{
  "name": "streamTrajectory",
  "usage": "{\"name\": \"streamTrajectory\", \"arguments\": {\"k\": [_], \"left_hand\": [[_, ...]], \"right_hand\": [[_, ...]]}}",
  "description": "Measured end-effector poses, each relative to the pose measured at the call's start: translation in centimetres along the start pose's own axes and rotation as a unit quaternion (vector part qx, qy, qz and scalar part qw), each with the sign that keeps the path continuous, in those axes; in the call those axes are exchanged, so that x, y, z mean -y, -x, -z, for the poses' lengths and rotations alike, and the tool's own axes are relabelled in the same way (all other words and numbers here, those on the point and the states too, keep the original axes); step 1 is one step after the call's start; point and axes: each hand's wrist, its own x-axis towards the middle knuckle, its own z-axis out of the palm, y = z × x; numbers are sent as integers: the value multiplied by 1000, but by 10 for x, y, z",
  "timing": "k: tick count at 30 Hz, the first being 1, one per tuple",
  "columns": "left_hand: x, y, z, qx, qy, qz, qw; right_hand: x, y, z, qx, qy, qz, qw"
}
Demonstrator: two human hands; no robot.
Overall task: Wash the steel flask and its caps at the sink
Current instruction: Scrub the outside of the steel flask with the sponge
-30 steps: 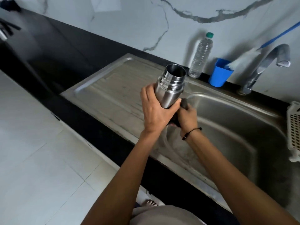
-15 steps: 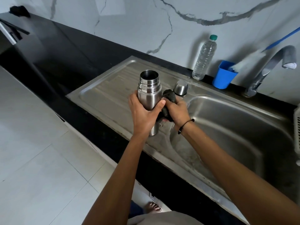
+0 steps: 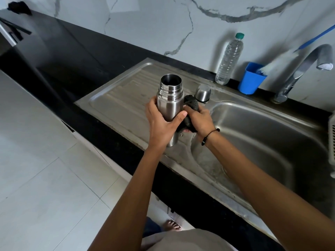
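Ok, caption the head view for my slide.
Left hand holds the open steel flask; right hand scrubs it with a dark scrubber.

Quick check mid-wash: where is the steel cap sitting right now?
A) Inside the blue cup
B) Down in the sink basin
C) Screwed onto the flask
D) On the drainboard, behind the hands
D: the steel cap stands on the drainboard behind the right hand, which holds a dark scrubber, while the flask in the left hand has an open mouth.
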Motion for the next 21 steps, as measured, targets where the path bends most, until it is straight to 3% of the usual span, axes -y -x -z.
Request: {"name": "streamTrajectory", "arguments": {"k": [6, 11, 14, 21], "left_hand": [[2, 9, 8, -16, 0, -15, 1000], [7, 45, 6, -120, 19, -12, 993], [17, 74, -7, -74, 20, 14, 997], [0, 99, -69, 89, 20, -32, 995]], "right_hand": [[-9, -1, 7, -20, -24, -9, 999], [-17, 6, 16, -31, -58, -21, 998], [-27, 14, 29, -46, -63, -44, 996], [-42, 41, 95, -96, -60, -101, 989]]}}
